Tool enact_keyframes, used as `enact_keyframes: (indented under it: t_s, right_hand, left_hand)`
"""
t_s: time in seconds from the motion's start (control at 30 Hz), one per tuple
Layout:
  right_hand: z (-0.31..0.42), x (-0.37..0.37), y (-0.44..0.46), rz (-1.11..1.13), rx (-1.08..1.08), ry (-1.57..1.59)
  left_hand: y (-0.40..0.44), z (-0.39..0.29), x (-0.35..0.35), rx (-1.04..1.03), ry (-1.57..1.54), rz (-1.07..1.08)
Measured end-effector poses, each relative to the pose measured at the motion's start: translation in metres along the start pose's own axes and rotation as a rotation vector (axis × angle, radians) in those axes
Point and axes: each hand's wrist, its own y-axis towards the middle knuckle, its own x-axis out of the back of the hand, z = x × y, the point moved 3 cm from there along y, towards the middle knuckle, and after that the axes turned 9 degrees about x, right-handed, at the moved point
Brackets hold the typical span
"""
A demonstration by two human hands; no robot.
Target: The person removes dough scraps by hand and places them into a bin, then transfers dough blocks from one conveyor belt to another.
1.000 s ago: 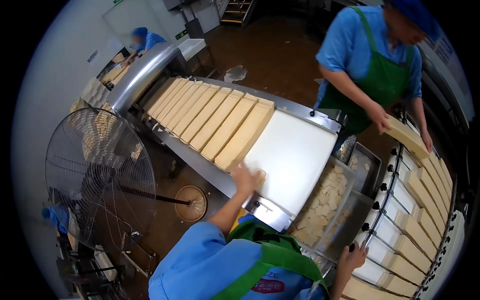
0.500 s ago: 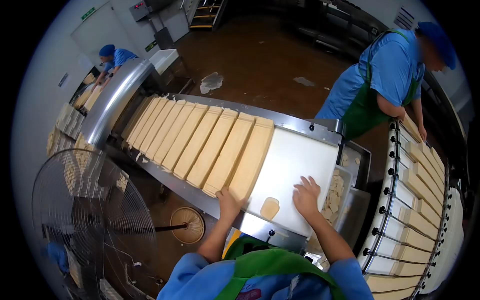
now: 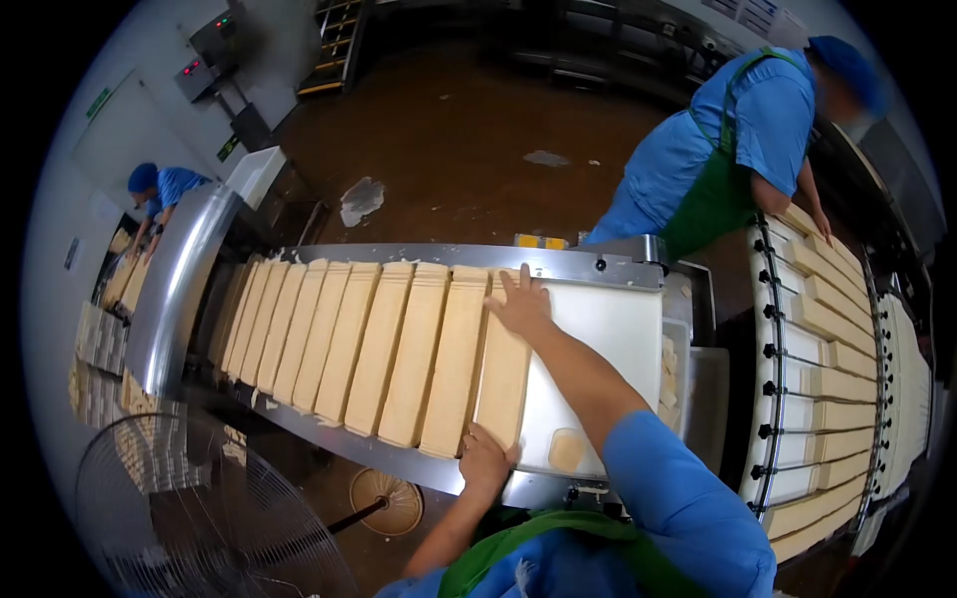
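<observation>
left hand (image 3: 483,460) at near end of the end slab (image 3: 503,384), fingers bent against it — can't tell if it's actually gripping. right hand (image 3: 520,302) open, fingers spread over the slab's far end. end slab lies crosswise on the conveyor (image 3: 618,319), last in the row (image 3: 399,349) on the bare white belt side. small loose piece (image 3: 567,450) flat on the belt, near edge, just right of the slab. bin (image 3: 678,334) with cut pieces past the belt end — co-worker (image 3: 723,149) beyond it, leaning over the rack (image 3: 817,389) of slabs.
</observation>
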Motion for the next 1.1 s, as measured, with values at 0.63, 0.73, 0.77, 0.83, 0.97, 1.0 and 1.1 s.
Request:
enact_keyframes:
  t_s: [0.63,0.73,0.77,0.83,0.97,1.0,1.1]
  right_hand:
    - [-0.235,0.054,-0.256,-0.621,-0.883,0.572]
    - [-0.263,0.084,-0.353,-0.917,-0.971,0.649]
    - [-0.276,0.093,-0.386,-0.988,-1.020,0.619]
    - [-0.310,0.104,-0.454,-1.086,-1.078,0.522]
    - [-0.354,0.137,-0.568,-0.909,-1.382,0.476]
    - [-0.367,0.140,-0.589,-0.792,-1.471,0.474]
    - [-0.436,0.118,-0.636,-0.394,-1.472,0.237]
  left_hand:
    - [-0.054,-0.125,-0.043,-0.538,-0.129,0.051]
    - [-0.085,-0.164,-0.051,-0.749,-0.231,0.005]
    - [-0.099,-0.181,-0.056,-0.803,-0.245,0.038]
    - [-0.129,-0.211,-0.067,-0.967,-0.228,0.042]
    - [-0.201,-0.270,-0.083,-1.302,-0.305,0.206]
    - [-0.217,-0.283,-0.088,-1.381,-0.309,0.243]
    - [-0.251,-0.312,-0.110,-1.452,-0.281,0.476]
